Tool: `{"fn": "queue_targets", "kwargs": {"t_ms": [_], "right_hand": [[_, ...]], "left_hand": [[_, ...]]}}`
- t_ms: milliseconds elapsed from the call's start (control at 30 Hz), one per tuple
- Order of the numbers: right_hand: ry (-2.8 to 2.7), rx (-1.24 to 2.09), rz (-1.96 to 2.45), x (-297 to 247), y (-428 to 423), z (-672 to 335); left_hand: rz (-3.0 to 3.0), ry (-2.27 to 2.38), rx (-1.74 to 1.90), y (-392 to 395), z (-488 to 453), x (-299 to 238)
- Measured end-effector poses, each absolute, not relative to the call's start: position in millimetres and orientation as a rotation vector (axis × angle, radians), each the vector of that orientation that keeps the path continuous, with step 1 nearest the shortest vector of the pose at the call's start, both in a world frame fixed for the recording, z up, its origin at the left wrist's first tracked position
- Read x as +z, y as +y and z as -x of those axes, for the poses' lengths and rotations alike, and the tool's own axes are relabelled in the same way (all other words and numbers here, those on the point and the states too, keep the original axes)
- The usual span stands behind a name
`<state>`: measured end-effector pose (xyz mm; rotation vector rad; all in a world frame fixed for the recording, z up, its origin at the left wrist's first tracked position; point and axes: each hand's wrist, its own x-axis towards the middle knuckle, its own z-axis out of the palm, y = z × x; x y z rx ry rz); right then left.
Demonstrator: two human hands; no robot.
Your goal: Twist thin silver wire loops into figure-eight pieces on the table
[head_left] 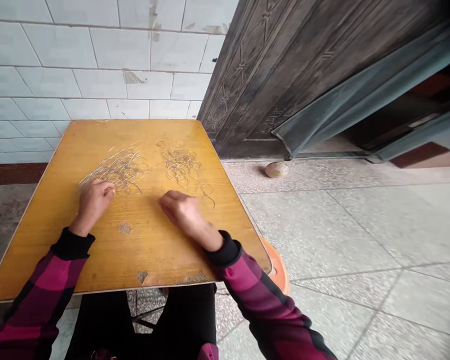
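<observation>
A yellow wooden table [142, 240] carries two heaps of thin wire pieces. The left heap [122, 167] is a tangle of straighter wires. The right heap [180, 165] is made of bent wire loops, and a single loop [208, 194] lies apart to its right. My left hand [92, 202] rests at the near edge of the left heap, fingers curled down onto the wires. My right hand [183, 212] lies on the bare tabletop below the loop heap, fingers curled, with nothing visible in it.
A white tiled wall [78, 60] stands behind the table. A dark carved door [285, 75] leans open at the right, with a small round object [276, 170] on the floor by it. An orange basin [279, 272] sits under the table's right corner.
</observation>
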<state>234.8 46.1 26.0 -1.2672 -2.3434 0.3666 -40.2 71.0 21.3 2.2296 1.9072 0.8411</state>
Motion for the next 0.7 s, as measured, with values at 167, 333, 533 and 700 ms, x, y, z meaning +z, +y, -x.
{"fn": "queue_targets", "kwargs": {"t_ms": [167, 333, 533, 700], "right_hand": [[-2.479, 0.472, 1.097, 13, 33, -213], [-2.599, 0.344, 1.108, 10, 34, -212], [-2.471, 0.550, 1.071, 5, 37, -215], [-1.896, 1.159, 1.078, -5, 49, -208]], "left_hand": [[-2.362, 1.846, 0.640, 59, 13, 15], [-2.354, 2.014, 0.381, 53, -5, 9], [-2.251, 2.050, 0.595, 47, -4, 17], [-2.206, 1.805, 0.694, 25, -23, 21]]}}
